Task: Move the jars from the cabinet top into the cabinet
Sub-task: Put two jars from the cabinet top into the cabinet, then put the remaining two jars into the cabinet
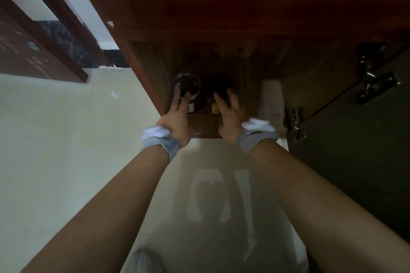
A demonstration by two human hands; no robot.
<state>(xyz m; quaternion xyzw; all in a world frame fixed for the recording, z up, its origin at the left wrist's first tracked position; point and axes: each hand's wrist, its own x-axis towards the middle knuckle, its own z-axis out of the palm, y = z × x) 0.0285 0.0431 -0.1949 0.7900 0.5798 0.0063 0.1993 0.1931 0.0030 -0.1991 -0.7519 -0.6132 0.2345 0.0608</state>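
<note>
Two jars stand side by side on the floor of the open wooden cabinet (210,126). The left jar (192,92) is clear glass with dark contents and a label. The right jar (216,86) has a dark lid and a small label. My left hand (178,115) reaches in with fingers spread, fingertips resting against the left jar's near side. My right hand (229,113) is held in front of the right jar with fingers apart; contact with it is unclear. Both wrists wear grey bands with white pads.
The cabinet's dark door (355,139) hangs open on the right, with metal hinges (295,124) along its edge. A pale object (271,95) stands inside at the right. The cabinet's left wall (142,68) is close to my left hand. Pale tiled floor (210,195) lies below.
</note>
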